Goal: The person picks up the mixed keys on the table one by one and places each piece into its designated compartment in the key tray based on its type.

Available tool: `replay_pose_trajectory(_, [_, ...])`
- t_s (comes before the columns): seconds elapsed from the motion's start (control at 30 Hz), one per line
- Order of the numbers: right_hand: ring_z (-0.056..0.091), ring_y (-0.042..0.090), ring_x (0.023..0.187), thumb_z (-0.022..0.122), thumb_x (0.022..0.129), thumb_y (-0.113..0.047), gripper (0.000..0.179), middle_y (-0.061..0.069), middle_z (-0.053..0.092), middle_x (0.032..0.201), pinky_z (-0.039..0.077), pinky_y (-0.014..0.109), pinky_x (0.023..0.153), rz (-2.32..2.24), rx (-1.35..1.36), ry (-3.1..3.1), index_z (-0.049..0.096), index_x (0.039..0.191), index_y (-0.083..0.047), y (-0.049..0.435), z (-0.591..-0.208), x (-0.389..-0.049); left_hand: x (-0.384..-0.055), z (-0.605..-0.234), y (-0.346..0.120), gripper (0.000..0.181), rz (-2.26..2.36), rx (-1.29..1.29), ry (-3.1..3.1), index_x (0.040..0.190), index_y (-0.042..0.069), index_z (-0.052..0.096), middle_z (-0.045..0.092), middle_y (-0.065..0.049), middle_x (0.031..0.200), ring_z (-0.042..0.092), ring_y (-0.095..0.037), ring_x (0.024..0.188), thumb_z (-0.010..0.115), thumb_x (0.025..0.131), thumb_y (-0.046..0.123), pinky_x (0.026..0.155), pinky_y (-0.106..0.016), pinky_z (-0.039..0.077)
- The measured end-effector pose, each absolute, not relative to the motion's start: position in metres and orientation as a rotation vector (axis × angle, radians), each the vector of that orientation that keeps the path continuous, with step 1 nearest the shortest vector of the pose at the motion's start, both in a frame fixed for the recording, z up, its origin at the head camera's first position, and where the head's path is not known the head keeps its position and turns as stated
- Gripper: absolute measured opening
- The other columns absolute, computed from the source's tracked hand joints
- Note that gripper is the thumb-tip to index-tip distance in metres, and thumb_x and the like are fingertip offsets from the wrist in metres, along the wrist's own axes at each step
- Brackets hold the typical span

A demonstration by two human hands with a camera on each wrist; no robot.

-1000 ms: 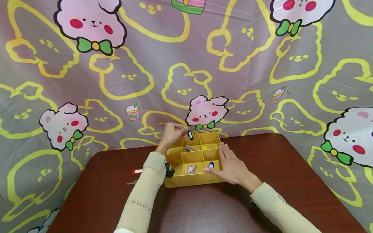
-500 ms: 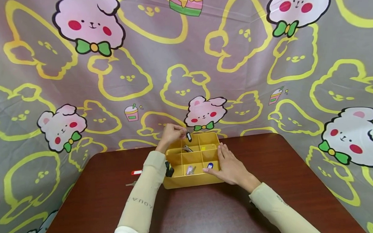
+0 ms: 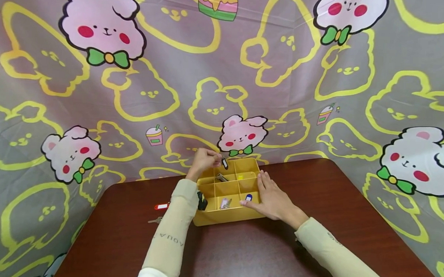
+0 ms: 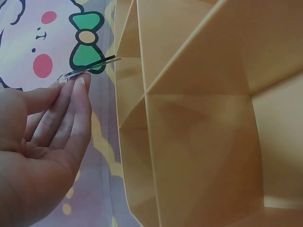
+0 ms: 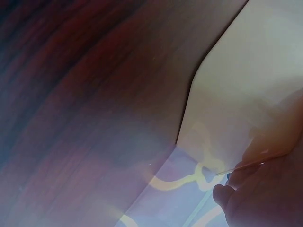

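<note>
The black tag (image 3: 224,163), pinched in the fingers of the left hand (image 3: 204,160), is near the back of the box (image 3: 230,216). The right hand (image 3: 276,201) touches its right side, fingers straight. A red tag (image 3: 161,206) lies on the table (image 3: 276,254).

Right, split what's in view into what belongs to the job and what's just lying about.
Job, apparently: black-edged tag in left hand; yellow box touched by right hand; blue tag, lilac tag inside; probably red tag and key outside.

Surroundings: table, patterned cloth.
</note>
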State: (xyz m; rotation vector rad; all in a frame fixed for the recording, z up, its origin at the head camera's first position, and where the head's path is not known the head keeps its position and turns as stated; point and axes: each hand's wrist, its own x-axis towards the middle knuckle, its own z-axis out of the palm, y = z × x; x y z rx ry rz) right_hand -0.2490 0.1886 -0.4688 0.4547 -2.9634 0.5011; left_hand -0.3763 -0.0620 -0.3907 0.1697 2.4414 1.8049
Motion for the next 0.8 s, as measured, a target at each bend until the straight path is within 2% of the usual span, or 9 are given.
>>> replay_pose_trajectory(0.2, [0.019,0.042,0.164,0.046,0.090,-0.088,0.124,0.027,0.017,0.174,0.025,0.053,0.133,0.502,0.457,-2.955,0.021,0.164,0.008,0.1876,-0.4679,-0.2484,-0.3762,-0.3925,-0.0628,0.021,1.789,0.143,2.436,0.113,-0.009,0.077,0.077,-0.027,0.115,0.077,-0.019,0.078,0.063,0.102,0.002,0.098,-0.051,0.061])
replay_pose_trajectory(0.37, [0.018,0.041,0.164,0.046,0.089,-0.088,0.124,0.027,0.016,0.174,0.024,0.053,0.133,0.519,0.456,-2.957,0.020,0.164,0.007,0.1872,-0.4684,-0.2480,-0.3757,-0.3923,-0.0634,0.021,1.767,0.132,2.444,0.114,-0.009,0.077,0.078,-0.026,0.113,0.077,-0.017,0.077,0.064,0.101,0.002,0.083,-0.035,0.067])
replay_pose_trajectory(0.43, [0.017,0.041,0.164,0.046,0.090,-0.088,0.124,0.027,0.015,0.174,0.024,0.053,0.133,0.521,0.460,-2.955,0.020,0.164,0.007,0.1871,-0.4685,-0.2479,-0.3759,-0.3926,-0.0634,0.023,1.774,0.136,2.435,0.116,-0.010,0.076,0.078,-0.027,0.112,0.077,-0.018,0.077,0.064,0.102,0.002,0.084,-0.037,0.067])
replay_pose_trajectory(0.57, [0.015,0.040,0.165,0.047,0.090,-0.087,0.123,0.026,0.014,0.175,0.024,0.053,0.133,0.522,0.465,-2.948,0.020,0.164,0.007,0.1868,-0.4685,-0.2475,-0.3767,-0.3931,-0.0635,0.024,1.786,0.144,2.416,0.119,-0.013,0.074,0.078,-0.029,0.109,0.080,-0.022,0.080,0.063,0.102,0.001,0.094,-0.047,0.063])
replay_pose_trajectory(0.67, [0.015,0.040,0.165,0.046,0.090,-0.088,0.123,0.026,0.013,0.175,0.024,0.052,0.133,0.520,0.464,-2.950,0.019,0.164,0.007,0.1870,-0.4685,-0.2478,-0.3760,-0.3923,-0.0634,0.026,1.793,0.147,2.401,0.121,-0.014,0.072,0.077,-0.031,0.110,0.081,-0.030,0.087,0.062,0.102,0.000,0.090,-0.042,0.065])
replay_pose_trajectory(0.8, [0.015,0.040,0.165,0.046,0.090,-0.088,0.124,0.026,0.014,0.175,0.024,0.052,0.133,0.518,0.464,-2.960,0.018,0.165,0.007,0.1880,-0.4670,-0.2477,-0.3740,-0.3896,-0.0642,0.027,1.806,0.153,2.382,0.123,-0.016,0.070,0.075,-0.034,0.113,0.080,-0.030,0.088,0.061,0.103,0.001,0.078,-0.030,0.066])
